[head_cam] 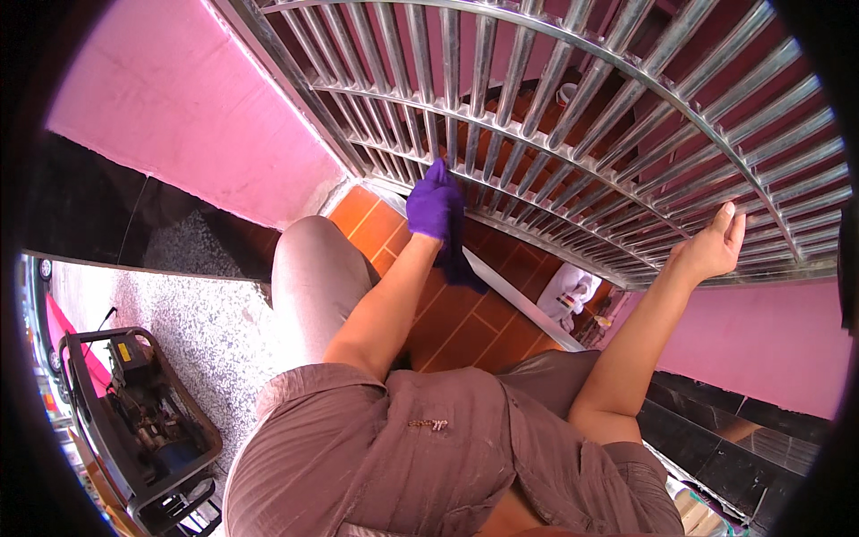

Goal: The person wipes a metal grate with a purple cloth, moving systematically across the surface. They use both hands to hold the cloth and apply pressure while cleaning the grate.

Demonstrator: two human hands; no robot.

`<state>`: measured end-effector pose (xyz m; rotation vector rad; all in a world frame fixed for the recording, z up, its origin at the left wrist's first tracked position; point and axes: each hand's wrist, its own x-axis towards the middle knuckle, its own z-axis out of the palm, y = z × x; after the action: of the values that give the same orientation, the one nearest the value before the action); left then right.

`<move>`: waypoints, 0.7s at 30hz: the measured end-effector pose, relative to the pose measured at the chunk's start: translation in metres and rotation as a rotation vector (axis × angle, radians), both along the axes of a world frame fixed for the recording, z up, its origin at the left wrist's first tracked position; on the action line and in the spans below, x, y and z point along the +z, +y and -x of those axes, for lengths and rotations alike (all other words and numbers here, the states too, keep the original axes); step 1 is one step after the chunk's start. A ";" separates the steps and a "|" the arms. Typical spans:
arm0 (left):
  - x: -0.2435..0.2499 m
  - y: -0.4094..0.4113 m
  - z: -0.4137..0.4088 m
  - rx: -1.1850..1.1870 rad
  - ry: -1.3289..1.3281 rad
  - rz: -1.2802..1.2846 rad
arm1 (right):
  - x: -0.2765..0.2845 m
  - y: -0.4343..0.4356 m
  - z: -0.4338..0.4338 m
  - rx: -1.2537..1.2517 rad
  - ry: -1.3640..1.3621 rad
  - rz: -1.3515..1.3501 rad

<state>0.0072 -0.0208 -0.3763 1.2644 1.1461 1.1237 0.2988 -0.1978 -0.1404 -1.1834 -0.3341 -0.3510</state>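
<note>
A purple cloth wraps my left hand, and its loose end hangs below. Through the cloth, that hand meets an upright bar at a lower crossrail of the shiny metal grille. Farther right, my right hand is bare and raised at the bars, thumb and fingers bent. Whether those fingers close around a bar or only rest against it is not plain.
A white cloth lies on orange floor tiles beside the metal sill. A pink wall with black tile below stands at left. An engine-driven machine in a black frame sits on speckled paving. Behind the bars is a white container.
</note>
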 end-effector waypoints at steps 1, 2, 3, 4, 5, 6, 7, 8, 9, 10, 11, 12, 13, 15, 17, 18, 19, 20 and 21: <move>-0.001 0.009 -0.001 -0.009 -0.020 0.026 | 0.000 0.002 0.002 0.007 -0.003 -0.002; -0.001 0.018 -0.002 -0.028 0.176 -0.017 | 0.000 0.003 0.005 0.015 -0.006 -0.005; -0.001 0.023 -0.004 -0.049 0.368 -0.059 | 0.000 0.005 0.006 0.022 -0.013 -0.007; 0.033 0.018 -0.014 -0.157 0.660 -0.185 | -0.003 -0.002 0.000 -0.009 -0.024 -0.006; 0.048 0.022 -0.012 -0.191 0.749 -0.167 | -0.001 -0.002 -0.001 -0.015 -0.023 -0.007; 0.056 0.028 -0.008 -0.223 0.842 -0.142 | -0.001 -0.002 -0.001 -0.017 -0.019 -0.004; 0.063 0.028 -0.005 -0.265 0.934 -0.111 | -0.003 -0.004 -0.003 -0.023 -0.013 0.007; 0.067 0.021 -0.005 -0.258 0.935 -0.214 | -0.004 -0.006 -0.005 -0.040 -0.026 0.049; 0.055 0.015 -0.003 -0.153 0.819 -0.222 | -0.003 -0.005 -0.004 -0.034 -0.019 0.044; 0.034 0.013 0.001 -0.040 0.705 -0.245 | -0.002 0.000 -0.001 -0.023 -0.011 0.023; 0.022 0.009 0.001 0.055 0.582 -0.267 | -0.002 0.003 -0.001 -0.027 -0.006 0.009; 0.050 -0.006 -0.008 -0.023 0.638 -0.139 | -0.004 -0.002 -0.007 -0.055 -0.051 0.029; 0.048 -0.011 -0.006 -0.071 0.807 -0.190 | -0.004 -0.001 -0.004 -0.064 -0.057 0.038; 0.037 -0.014 0.003 -0.168 1.147 -0.292 | -0.001 0.002 0.002 -0.080 -0.066 0.055; -0.007 0.008 0.017 0.028 0.730 -0.371 | -0.002 0.005 0.003 -0.034 -0.056 0.029; -0.006 0.015 0.016 0.046 0.521 -0.190 | -0.002 0.005 0.002 -0.020 -0.059 0.020; 0.004 0.015 0.013 0.054 0.310 -0.008 | -0.002 0.003 0.002 -0.040 -0.044 0.023; 0.013 0.010 0.007 0.133 0.168 -0.057 | -0.002 0.002 0.002 -0.059 -0.030 0.026; 0.023 0.012 0.007 0.105 0.318 -0.100 | 0.000 0.003 0.003 -0.068 -0.015 0.021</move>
<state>-0.0002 -0.0092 -0.3529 1.5143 1.4197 1.0932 0.2956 -0.1944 -0.1399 -1.2151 -0.3117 -0.4172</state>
